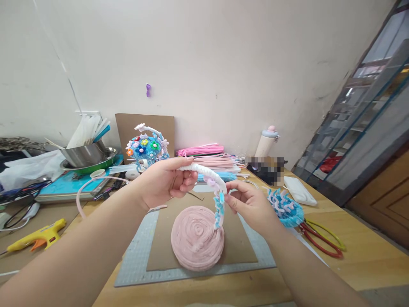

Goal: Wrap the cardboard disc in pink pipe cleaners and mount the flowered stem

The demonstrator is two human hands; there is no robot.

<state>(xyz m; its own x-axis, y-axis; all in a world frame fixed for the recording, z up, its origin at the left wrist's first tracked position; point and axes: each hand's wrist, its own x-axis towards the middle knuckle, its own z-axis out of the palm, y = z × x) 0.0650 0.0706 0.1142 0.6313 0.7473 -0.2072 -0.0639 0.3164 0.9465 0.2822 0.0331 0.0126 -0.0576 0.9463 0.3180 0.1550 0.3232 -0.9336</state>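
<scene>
The hands appear to be adjusting blue fuzzy trim (219, 211) on a curved white fuzzy-wrapped stem (204, 169) arching above a round pink coiled base (198, 238); further handling calls for light pressure. The left hand (164, 181), fingers curled, pinches its upper end; the right hand (251, 204) pinches its bend

A cardboard sheet (238, 249) is laid on a cutting mat (131, 260), with a coiled disc (196, 245) set on it. Pipe cleaner bundles (207, 162) are placed behind. At the left, a glue gun (40, 235) is placed before a mixing bowl (83, 154); at the right, a tumbler (266, 143) is stood behind a power bank (299, 190).
</scene>
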